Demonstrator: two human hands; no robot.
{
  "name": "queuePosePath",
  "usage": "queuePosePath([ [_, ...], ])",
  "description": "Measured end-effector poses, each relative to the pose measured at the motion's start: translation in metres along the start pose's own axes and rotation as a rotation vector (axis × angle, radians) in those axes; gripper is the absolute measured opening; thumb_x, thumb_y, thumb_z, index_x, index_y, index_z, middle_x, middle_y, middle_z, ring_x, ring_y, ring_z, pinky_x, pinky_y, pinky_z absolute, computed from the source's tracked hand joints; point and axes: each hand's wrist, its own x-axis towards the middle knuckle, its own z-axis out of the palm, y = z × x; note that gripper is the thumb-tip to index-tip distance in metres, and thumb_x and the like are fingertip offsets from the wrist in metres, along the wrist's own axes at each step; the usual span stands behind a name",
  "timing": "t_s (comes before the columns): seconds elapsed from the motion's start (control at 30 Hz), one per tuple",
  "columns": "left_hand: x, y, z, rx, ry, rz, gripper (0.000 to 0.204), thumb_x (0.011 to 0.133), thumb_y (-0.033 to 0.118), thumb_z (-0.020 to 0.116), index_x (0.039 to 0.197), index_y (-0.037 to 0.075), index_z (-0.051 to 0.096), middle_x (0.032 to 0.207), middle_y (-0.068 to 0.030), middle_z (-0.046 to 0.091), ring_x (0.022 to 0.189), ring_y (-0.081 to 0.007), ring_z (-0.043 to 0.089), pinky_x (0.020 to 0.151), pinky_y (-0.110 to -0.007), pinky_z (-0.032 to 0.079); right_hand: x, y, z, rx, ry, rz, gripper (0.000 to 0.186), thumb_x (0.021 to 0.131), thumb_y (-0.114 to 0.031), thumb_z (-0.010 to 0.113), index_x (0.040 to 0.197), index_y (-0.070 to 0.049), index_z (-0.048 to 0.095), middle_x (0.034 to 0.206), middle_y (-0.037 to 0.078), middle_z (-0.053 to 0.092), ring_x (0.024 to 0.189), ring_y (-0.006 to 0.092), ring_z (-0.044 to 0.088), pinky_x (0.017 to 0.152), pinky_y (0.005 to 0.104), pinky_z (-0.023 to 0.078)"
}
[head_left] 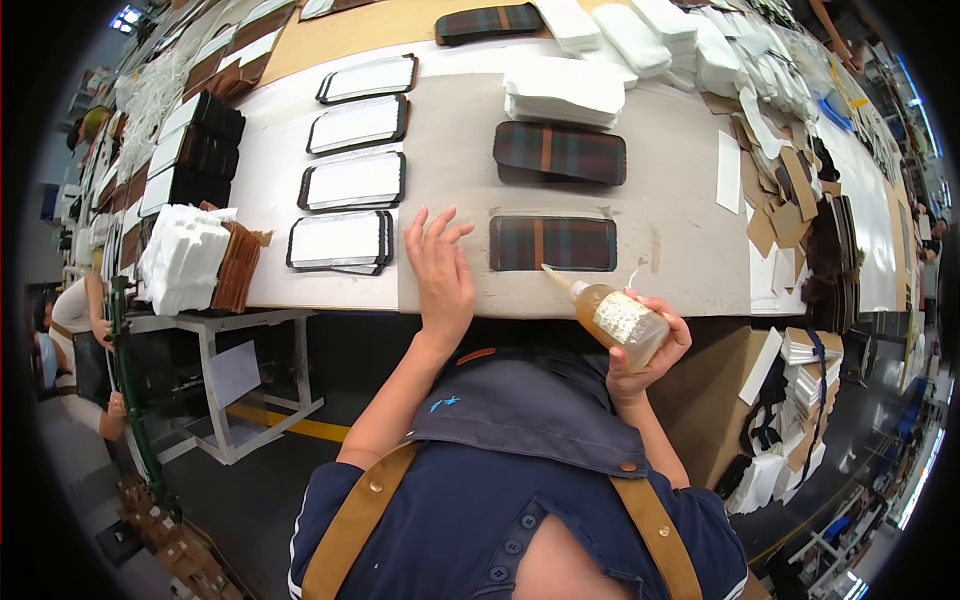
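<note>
A squeeze bottle (622,322) of amber liquid, with a pale label and a narrow nozzle, is gripped in my right hand (655,345). It tilts so that its tip meets or hovers just over the lower edge of a dark plaid panel (553,244) with an orange stripe; contact I cannot tell. My left hand (438,265) holds nothing, its fingers spread over the table left of that panel. Beside it lies the nearest stack of white pieces with black borders (338,241). A pile of plaid panels (560,154) sits just beyond the single one.
Further stacks of black-edged white pieces (352,180) run up the left. White pads (563,92) are piled at the back. Cardboard scraps (785,195) clutter the right side. White foam pieces (187,258) and brown strips (238,265) stand at the left front edge. Another person (80,340) is at far left.
</note>
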Motion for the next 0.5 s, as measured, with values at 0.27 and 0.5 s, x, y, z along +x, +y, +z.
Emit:
queuePosePath([
  [0.27, -0.002, 0.002, 0.0, -0.011, 0.013, 0.013, 0.034, 0.096, -0.006, 0.049, 0.126, 0.002, 0.062, 0.148, -0.0157, 0.055, 0.153, -0.0412, 0.029, 0.124, -0.057, 0.022, -0.007, 0.01, 0.033, 0.104, -0.164, -0.055, 0.09, 0.084, -0.042, 0.09, 0.141, -0.01, 0.029, 0.134, 0.022, 0.051, 0.124, 0.0358, 0.062, 0.108, 0.0545, 0.054],
  [0.5, -0.003, -0.003, 0.002, 0.001, 0.013, -0.007, 0.033, 0.097, -0.005, 0.048, 0.126, 0.002, 0.062, 0.148, -0.0155, 0.055, 0.153, -0.0418, 0.029, 0.124, -0.056, 0.023, 0.027, 0.014, 0.005, 0.213, 0.272, 0.308, 0.069, 0.107, -0.059, 0.052, 0.146, -0.004, 0.042, 0.147, 0.016, 0.051, 0.131, 0.0312, 0.059, 0.119, 0.0478, 0.041],
])
